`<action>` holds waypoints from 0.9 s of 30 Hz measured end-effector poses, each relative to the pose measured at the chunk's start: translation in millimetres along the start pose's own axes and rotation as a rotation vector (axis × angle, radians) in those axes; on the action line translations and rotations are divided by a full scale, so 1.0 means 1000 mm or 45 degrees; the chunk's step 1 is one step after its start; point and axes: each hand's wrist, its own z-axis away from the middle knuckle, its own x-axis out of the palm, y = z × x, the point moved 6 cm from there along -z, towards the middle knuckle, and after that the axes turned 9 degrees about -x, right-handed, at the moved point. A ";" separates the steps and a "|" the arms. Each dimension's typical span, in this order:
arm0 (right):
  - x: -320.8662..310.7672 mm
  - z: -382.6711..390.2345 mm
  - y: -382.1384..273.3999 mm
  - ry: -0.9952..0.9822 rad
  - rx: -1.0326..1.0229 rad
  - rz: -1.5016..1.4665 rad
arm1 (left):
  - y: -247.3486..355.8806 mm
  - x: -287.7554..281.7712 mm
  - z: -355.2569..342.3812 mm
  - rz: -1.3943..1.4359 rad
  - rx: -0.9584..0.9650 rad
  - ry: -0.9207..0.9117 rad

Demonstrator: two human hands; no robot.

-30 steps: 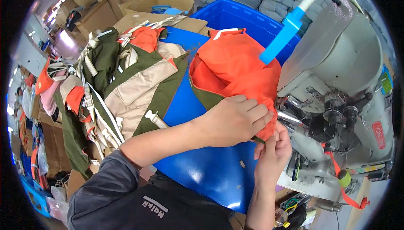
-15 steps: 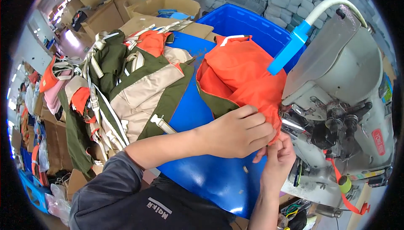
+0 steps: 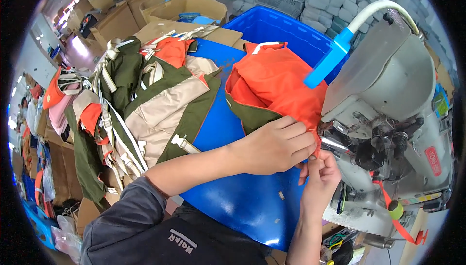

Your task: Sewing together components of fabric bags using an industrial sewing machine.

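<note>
An orange fabric piece with olive green edging [image 3: 272, 83] lies bunched on the blue work surface [image 3: 233, 197] against a grey industrial sewing machine [image 3: 374, 85]. My left hand [image 3: 279, 146], coming across from the lower left, has its fingers curled on the piece's near right corner, gripping it beside the machine's metal parts. My right hand [image 3: 320, 173] is just below, thumb and fingers pinching the same corner from underneath. The fingertips and the exact edge they hold are partly hidden by my left hand.
A pile of olive, beige and orange sewn pieces with straps [image 3: 145, 114] lies at the left. A blue plastic bin [image 3: 262, 22], cardboard boxes [image 3: 184, 3] and stacked grey bundles [image 3: 330, 0] stand behind. A bright blue tool on a white hose [image 3: 330, 61] hangs over the orange fabric.
Both hands stay on the corner, having shifted only slightly against the fabric, with my left fingers a little more curled. The whole view has shifted slightly downward since the first frame.
</note>
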 end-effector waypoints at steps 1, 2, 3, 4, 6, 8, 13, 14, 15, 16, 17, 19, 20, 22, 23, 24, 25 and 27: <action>-0.001 -0.001 0.000 -0.001 0.001 0.003 | 0.000 0.001 0.000 0.001 -0.002 0.002; -0.001 -0.002 -0.001 -0.003 -0.014 -0.003 | 0.000 0.001 0.000 -0.024 0.007 0.030; -0.002 -0.002 -0.001 -0.005 -0.027 -0.009 | 0.001 0.001 0.001 -0.049 0.016 0.058; -0.003 -0.003 -0.001 -0.006 -0.023 -0.005 | 0.000 0.002 0.002 -0.046 0.012 0.059; -0.004 -0.005 -0.003 0.004 -0.025 0.001 | 0.000 0.000 0.005 -0.012 0.068 0.165; -0.005 -0.008 -0.005 -0.002 -0.027 0.024 | -0.002 0.001 0.004 0.000 0.065 0.195; -0.011 -0.011 -0.006 -0.060 -0.019 0.054 | -0.001 -0.001 0.004 -0.008 0.062 0.148; -0.011 -0.011 -0.008 -0.078 0.005 0.061 | 0.000 -0.001 0.005 -0.016 0.079 0.134; -0.011 -0.012 -0.009 -0.096 0.026 0.067 | 0.002 0.000 0.005 -0.026 0.098 0.121; -0.012 -0.014 -0.010 -0.103 0.027 0.070 | 0.002 -0.001 0.005 -0.028 0.090 0.124; -0.013 -0.015 -0.011 -0.137 0.049 0.059 | 0.003 -0.001 0.005 -0.024 0.093 0.118; -0.013 -0.016 -0.012 -0.168 0.069 0.054 | 0.005 -0.001 0.005 -0.016 0.098 0.117; -0.012 -0.016 -0.012 -0.158 0.103 -0.018 | 0.006 -0.002 0.005 -0.032 0.097 0.113; -0.013 -0.018 -0.014 -0.142 0.132 -0.087 | 0.007 -0.002 0.005 -0.043 0.101 0.112; -0.012 -0.018 -0.015 -0.146 0.143 -0.109 | 0.007 -0.001 0.006 -0.058 0.097 0.097; -0.012 -0.019 -0.016 -0.147 0.152 -0.132 | 0.008 0.000 0.006 -0.072 0.096 0.082; -0.012 -0.019 -0.017 -0.139 0.149 -0.129 | 0.009 -0.001 0.007 -0.066 0.103 0.084; -0.009 -0.020 -0.015 -0.179 0.155 0.107 | 0.007 -0.002 0.007 -0.091 0.061 0.090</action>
